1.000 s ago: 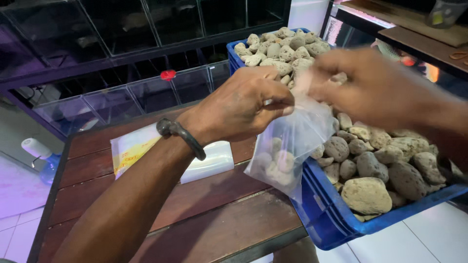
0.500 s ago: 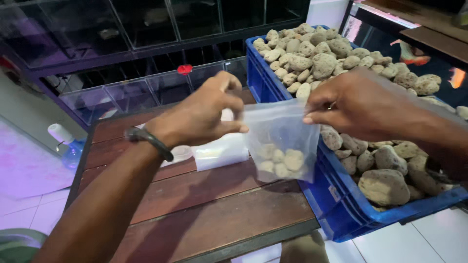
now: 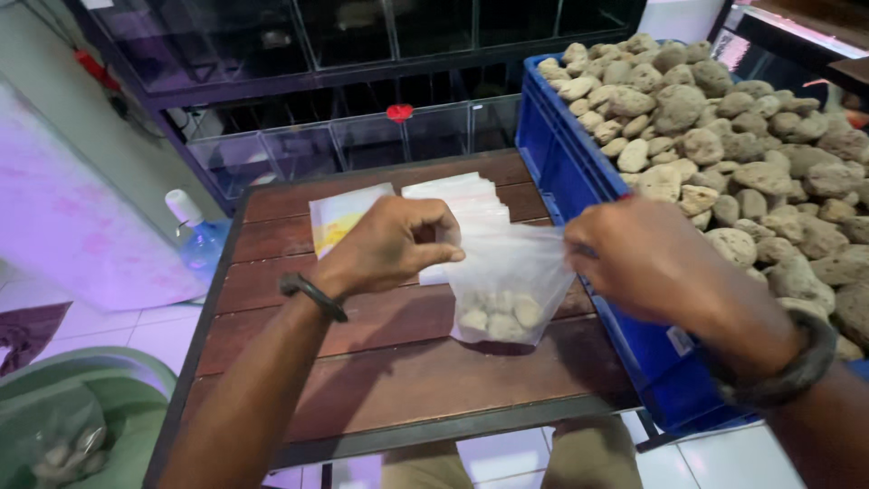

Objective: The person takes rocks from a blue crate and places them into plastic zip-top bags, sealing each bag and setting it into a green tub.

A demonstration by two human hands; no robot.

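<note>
Clear plastic bag (image 3: pixel 507 281) of small stones (image 3: pixel 496 312) hangs just above the wooden table (image 3: pixel 380 362), left hand (image 3: pixel 389 246) and right hand (image 3: pixel 647 263) pinching its top corners. Best keep the mouth taut and level. Beyond, blue crate (image 3: pixel 561 154) of rocks (image 3: pixel 724 118). Bag sits lower than half a second ago.

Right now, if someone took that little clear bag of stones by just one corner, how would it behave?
Probably floppy: the clear plastic bag is thin film, stretched only between the left hand and right hand. Likely bottom-heavy, since the stones sit bunched at its base, so it would sag and swing. It might spill if tipped; whether the top is sealed is unclear.
</note>
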